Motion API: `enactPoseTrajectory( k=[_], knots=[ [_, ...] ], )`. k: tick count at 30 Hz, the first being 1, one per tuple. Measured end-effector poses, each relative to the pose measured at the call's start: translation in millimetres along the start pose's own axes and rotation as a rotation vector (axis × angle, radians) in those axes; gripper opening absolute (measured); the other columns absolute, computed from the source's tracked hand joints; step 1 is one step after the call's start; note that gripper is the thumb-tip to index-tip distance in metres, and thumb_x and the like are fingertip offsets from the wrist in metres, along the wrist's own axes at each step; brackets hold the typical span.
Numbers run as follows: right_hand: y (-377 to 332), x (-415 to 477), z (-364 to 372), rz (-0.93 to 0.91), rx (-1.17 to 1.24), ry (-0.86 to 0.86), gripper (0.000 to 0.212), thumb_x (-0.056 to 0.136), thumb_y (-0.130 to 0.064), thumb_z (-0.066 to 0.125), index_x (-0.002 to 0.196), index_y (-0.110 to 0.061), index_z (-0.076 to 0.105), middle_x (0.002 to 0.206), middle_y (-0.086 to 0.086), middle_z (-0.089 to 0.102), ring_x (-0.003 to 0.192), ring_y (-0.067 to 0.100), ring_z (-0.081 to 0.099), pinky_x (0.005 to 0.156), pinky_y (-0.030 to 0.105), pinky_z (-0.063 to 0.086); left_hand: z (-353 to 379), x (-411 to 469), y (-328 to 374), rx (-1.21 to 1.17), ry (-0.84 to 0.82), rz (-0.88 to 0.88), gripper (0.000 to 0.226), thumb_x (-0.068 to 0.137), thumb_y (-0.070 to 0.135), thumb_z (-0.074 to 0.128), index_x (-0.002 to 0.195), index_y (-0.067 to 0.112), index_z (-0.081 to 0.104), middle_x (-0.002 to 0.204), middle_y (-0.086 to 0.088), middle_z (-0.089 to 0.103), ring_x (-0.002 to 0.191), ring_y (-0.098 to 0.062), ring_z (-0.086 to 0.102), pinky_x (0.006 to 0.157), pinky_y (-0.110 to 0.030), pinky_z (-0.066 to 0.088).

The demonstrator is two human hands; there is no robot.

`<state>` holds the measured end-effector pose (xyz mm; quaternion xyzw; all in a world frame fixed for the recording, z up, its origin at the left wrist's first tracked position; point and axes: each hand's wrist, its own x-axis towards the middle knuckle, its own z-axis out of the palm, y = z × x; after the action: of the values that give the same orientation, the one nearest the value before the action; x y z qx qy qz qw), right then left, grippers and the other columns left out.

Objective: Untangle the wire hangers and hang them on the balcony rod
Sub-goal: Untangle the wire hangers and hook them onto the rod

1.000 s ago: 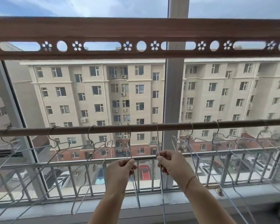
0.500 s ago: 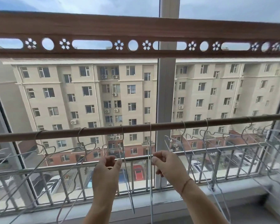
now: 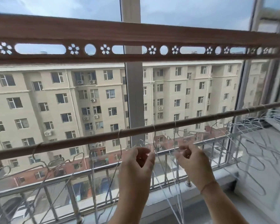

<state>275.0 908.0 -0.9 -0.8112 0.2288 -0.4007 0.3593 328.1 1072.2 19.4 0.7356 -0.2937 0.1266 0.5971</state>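
A brown balcony rod [image 3: 87, 139] slants across the view, higher at the right. Several thin wire hangers hook over it: some at the left [image 3: 60, 162], two in the middle [image 3: 154, 136], and a tangled cluster at the right [image 3: 257, 143]. My left hand [image 3: 139, 165] is just below the rod with its fingers loosely curled. A middle hanger's wire runs past its fingertips, and blur hides whether it grips. My right hand [image 3: 192, 160] is beside it, fingers pinched on the wire of the neighbouring hanger.
A carved wooden beam [image 3: 136, 36] runs overhead. Behind the rod are the window glass, a vertical frame post [image 3: 134, 97] and a metal railing [image 3: 90, 178]. A pale sill [image 3: 257, 175] lies at the lower right under the tangled hangers.
The view has swung right and the rod now tilts. Both hands have shifted right along the rod, away from the two hangers they held, to hangers further along.
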Motion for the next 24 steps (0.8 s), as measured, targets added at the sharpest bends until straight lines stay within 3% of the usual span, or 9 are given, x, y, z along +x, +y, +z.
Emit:
enactPoseTrajectory(
  k=[2, 5, 8, 11, 15, 18, 22, 24],
  knots=[
    [10.3, 5.0, -0.8, 0.071, -0.058, -0.078, 0.028, 0.083, -0.028, 0.066, 0.105, -0.014, 0.056, 0.073, -0.011, 0.053, 0.067, 0.009, 0.057, 0.066, 0.030, 0.054, 26.0, 1.7, 8.5, -0.001, -0.024, -0.012, 0.006, 0.081, 0.027, 0.069, 0.086, 0.026, 0.064, 0.077, 0.006, 0.068, 0.073, -0.006, 0.063, 0.069, -0.020, 0.052],
    [24.2, 11.1, 0.8, 0.101, -0.122, -0.161, 0.035, 0.084, -0.031, 0.061, 0.114, -0.017, 0.051, 0.074, -0.012, 0.051, 0.070, 0.010, 0.055, 0.062, 0.023, 0.043, 65.2, 3.8, 17.0, 0.026, -0.037, -0.030, 0.011, 0.082, 0.027, 0.069, 0.082, 0.033, 0.059, 0.076, 0.009, 0.067, 0.073, -0.003, 0.063, 0.068, -0.018, 0.050],
    [37.3, 20.7, -4.8, 0.094, -0.133, -0.214, 0.023, 0.085, -0.022, 0.053, 0.107, -0.016, 0.056, 0.076, -0.005, 0.056, 0.068, 0.013, 0.053, 0.056, 0.019, 0.037, 102.5, 8.8, 19.4, 0.073, -0.034, -0.042, 0.018, 0.085, 0.028, 0.065, 0.102, 0.026, 0.062, 0.088, 0.011, 0.067, 0.081, -0.002, 0.062, 0.074, -0.017, 0.049],
    [52.9, 33.6, -13.9, 0.076, -0.107, -0.276, 0.017, 0.086, -0.018, 0.051, 0.098, -0.013, 0.062, 0.075, -0.002, 0.059, 0.063, 0.008, 0.053, 0.048, 0.012, 0.030, 136.1, 17.5, 18.1, 0.188, 0.030, -0.021, 0.033, 0.089, 0.030, 0.060, 0.119, 0.015, 0.059, 0.100, 0.002, 0.068, 0.081, -0.004, 0.059, 0.067, -0.010, 0.044],
    [70.0, 46.7, -26.0, 0.051, -0.026, -0.354, 0.013, 0.081, -0.025, 0.057, 0.080, -0.015, 0.065, 0.071, -0.005, 0.064, 0.061, 0.005, 0.054, 0.052, 0.014, 0.036, 168.0, 25.4, 20.3, 0.192, 0.062, -0.104, 0.035, 0.093, 0.025, 0.053, 0.126, 0.013, 0.055, 0.113, -0.002, 0.067, 0.083, -0.002, 0.057, 0.067, -0.005, 0.044],
    [77.8, 55.2, -34.9, 0.055, 0.024, -0.391, 0.015, 0.080, -0.025, 0.057, 0.069, -0.015, 0.063, 0.061, -0.005, 0.061, 0.055, 0.008, 0.053, 0.047, 0.014, 0.032, 186.1, 23.7, 24.2, 0.143, 0.025, -0.159, 0.033, 0.092, 0.022, 0.055, 0.124, 0.015, 0.058, 0.110, -0.002, 0.068, 0.091, -0.007, 0.062, 0.082, -0.017, 0.050],
    [83.6, 61.0, -38.3, 0.047, -0.002, -0.426, 0.019, 0.079, -0.025, 0.056, 0.061, -0.020, 0.056, 0.053, -0.006, 0.055, 0.050, 0.005, 0.047, 0.044, 0.015, 0.030, 191.4, 19.4, 29.4, 0.149, 0.047, -0.163, 0.035, 0.093, 0.023, 0.054, 0.127, 0.015, 0.056, 0.093, 0.012, 0.062, 0.076, 0.006, 0.055, 0.062, 0.000, 0.038],
    [82.9, 61.3, -37.2, 0.039, 0.018, -0.453, 0.021, 0.079, -0.023, 0.055, 0.058, -0.023, 0.050, 0.054, -0.007, 0.052, 0.050, 0.005, 0.045, 0.046, 0.016, 0.029, 188.9, 18.3, 30.4, 0.142, 0.069, -0.153, 0.036, 0.092, 0.025, 0.055, 0.126, 0.013, 0.055, 0.084, 0.018, 0.054, 0.071, 0.012, 0.050, 0.059, 0.004, 0.037]
  ],
)
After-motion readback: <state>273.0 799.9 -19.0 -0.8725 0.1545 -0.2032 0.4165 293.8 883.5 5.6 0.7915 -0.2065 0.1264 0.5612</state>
